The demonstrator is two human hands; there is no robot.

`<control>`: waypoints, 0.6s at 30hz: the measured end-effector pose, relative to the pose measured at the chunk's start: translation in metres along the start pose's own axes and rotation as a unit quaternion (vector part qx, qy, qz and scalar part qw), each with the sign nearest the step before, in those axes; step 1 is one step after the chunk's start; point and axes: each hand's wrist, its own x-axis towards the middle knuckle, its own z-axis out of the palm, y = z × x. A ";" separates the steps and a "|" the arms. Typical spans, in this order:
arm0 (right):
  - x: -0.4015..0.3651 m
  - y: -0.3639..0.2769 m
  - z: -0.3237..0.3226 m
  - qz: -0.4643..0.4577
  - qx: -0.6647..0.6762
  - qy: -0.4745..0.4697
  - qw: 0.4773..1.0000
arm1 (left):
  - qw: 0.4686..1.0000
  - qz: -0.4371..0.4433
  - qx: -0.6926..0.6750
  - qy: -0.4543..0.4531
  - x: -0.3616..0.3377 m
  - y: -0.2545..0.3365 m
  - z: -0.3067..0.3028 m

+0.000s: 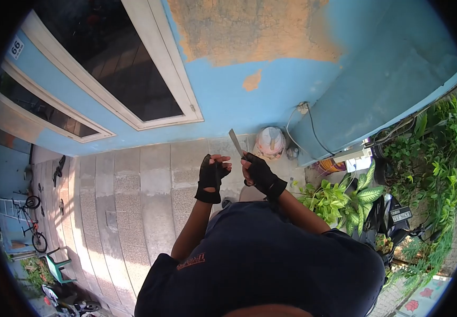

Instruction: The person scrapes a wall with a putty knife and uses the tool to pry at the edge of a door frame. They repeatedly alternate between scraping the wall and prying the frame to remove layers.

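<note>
My right hand (259,173), in a black fingerless glove, is closed around a scraper (235,141). Its flat grey blade points up and slightly left, while its handle is mostly hidden in my fist. Just to the left, my left hand (212,173), gloved the same way, is held up with its fingers loosely bent and a little apart. I see nothing in it, and it does not touch the scraper. Ahead is a blue wall (223,90) with a large bare patch (260,29) of tan plaster and a smaller bare spot (252,80).
A white-and-pink bag (269,142) stands on the floor against the wall. White-framed windows (117,58) are at left. Leafy plants (339,201) and a motorcycle (397,216) are on the right. A bicycle (34,227) and a green stool (59,264) are far left. A cable (315,134) hangs near the corner.
</note>
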 end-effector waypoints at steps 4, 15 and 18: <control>0.016 -0.012 -0.013 -0.014 0.006 -0.016 1.000 | 1.000 -0.002 0.013 -0.027 0.022 -0.008 0.009; 0.027 -0.108 -0.100 -0.001 -0.017 0.026 1.000 | 0.998 -0.016 0.050 -0.022 0.121 -0.063 0.080; 0.034 -0.142 -0.131 -0.016 -0.010 0.028 0.999 | 0.997 0.005 0.067 -0.025 0.147 -0.074 0.108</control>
